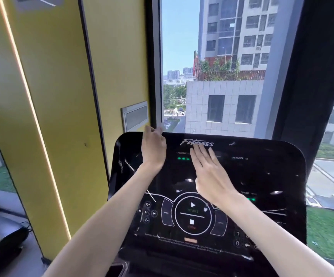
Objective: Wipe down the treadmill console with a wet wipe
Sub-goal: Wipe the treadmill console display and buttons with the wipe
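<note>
I see both bare hands over the black treadmill console point(262, 176). Left hand point(153, 146) is at the console's upper left, fingers curled over its top edge; whether they grip it I cannot tell. Right hand point(208, 172) lies flat, fingers spread, fingertips just below the "Fitness" logo point(197, 142). I make out no wipe under either hand. Round START/STOP control point(192, 214) sits near the right wrist. Yellow wall point(62, 116) to the left; window point(222, 66) behind, with buildings.

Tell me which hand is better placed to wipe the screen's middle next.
Right. The right hand lies flat over the console's middle; the left hand is up at the top left edge. No wipe is visible.
</note>
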`<state>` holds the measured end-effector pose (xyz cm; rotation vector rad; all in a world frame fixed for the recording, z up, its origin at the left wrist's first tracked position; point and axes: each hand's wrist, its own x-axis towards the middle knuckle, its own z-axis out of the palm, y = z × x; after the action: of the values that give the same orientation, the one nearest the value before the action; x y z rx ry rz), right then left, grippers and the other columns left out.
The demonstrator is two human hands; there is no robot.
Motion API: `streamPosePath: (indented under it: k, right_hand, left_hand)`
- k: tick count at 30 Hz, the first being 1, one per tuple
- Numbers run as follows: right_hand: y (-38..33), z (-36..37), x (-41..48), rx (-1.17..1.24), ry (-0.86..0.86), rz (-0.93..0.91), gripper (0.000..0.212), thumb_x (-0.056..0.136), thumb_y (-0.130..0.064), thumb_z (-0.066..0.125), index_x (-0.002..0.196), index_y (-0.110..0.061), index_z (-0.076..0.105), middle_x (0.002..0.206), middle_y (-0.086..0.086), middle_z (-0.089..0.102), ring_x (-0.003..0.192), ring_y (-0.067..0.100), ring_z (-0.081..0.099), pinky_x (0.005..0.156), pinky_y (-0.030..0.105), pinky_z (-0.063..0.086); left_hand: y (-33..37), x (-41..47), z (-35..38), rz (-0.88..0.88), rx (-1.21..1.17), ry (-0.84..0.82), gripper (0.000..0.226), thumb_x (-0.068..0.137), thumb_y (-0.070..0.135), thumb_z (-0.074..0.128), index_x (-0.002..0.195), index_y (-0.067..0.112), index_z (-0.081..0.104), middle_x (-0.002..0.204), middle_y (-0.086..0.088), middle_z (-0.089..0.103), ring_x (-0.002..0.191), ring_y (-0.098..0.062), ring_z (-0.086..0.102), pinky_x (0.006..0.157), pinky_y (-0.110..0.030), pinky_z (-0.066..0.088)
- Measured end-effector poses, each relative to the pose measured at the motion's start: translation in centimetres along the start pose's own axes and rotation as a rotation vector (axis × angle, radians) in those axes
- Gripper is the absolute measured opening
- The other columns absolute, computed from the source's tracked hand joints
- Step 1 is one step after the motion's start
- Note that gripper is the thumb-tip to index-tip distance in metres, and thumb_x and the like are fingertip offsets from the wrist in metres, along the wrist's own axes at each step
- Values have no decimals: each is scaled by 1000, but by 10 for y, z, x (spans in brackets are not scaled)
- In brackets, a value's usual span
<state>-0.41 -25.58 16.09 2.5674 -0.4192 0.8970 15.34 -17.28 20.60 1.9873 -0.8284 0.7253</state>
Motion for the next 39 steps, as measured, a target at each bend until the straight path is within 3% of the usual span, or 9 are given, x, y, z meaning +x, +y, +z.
streamPosePath:
  k: [5,10,15,20,25,29,33,36,39]
  right_hand:
    - [8,-8,-12,-23,58,228,64,69,2,62,130,11,44,135,28,45,131,36,40,113,48,20]
    - [19,-9,-21,-143,-101,201,78,61,-3,73,131,10,43,138,27,43,131,35,39,114,46,18]
    - [21,-12,-20,-151,-99,193,80,55,1,71,130,11,44,138,28,43,132,34,39,115,44,13]
    - [17,-9,-21,-46,-46,224,77,57,12,62,131,10,42,139,26,41,133,33,37,113,46,19]
    - [24,-11,-24,-60,-107,150,84,55,1,72,132,12,41,139,28,40,132,36,37,113,48,22]
    - [34,-17,-25,-53,-134,97,78,62,7,59,136,8,36,144,25,35,136,33,32,114,45,18]
    - [56,-24,-35,-47,-90,2,78,76,1,47,147,-3,14,155,12,9,143,23,1,116,41,-6]
    - [82,-36,-53,-10,-77,59,83,77,6,42,149,-7,2,156,6,-4,143,19,-11,116,38,-10]
    - [94,-42,-64,26,-98,113,87,77,12,42,147,-7,-7,156,8,-11,142,18,-17,115,38,-13]
  left_hand:
    - [42,-28,18,415,-55,-127,42,81,-15,45,113,10,55,89,-4,39,73,-16,38,64,-23,42]
    - [29,-9,25,-49,-249,-36,36,84,-10,40,114,0,58,96,-7,42,68,-18,45,60,-22,41]
    - [55,-35,27,478,-178,-176,52,75,-15,48,119,10,55,98,-10,48,83,-23,49,56,-35,50]
    - [26,-25,20,80,-237,61,43,77,-19,50,111,5,61,91,-13,47,72,-20,43,50,-31,42]
    - [41,-22,25,589,-120,-186,53,78,-17,51,124,11,55,95,-8,47,91,-24,48,57,-36,51]
    - [34,-13,26,114,-216,74,39,86,-13,48,119,5,59,94,-11,49,89,-29,52,70,-35,51]
    - [74,-39,32,362,-70,-24,49,75,-20,50,116,6,58,92,-12,48,84,-28,50,57,-36,52]
    - [66,-24,29,115,-106,-6,40,88,-9,42,121,9,57,97,-8,44,84,-25,52,71,-33,49]
    - [70,-27,27,-60,-105,79,37,89,-8,40,119,6,58,96,-11,45,78,-25,49,67,-29,43]
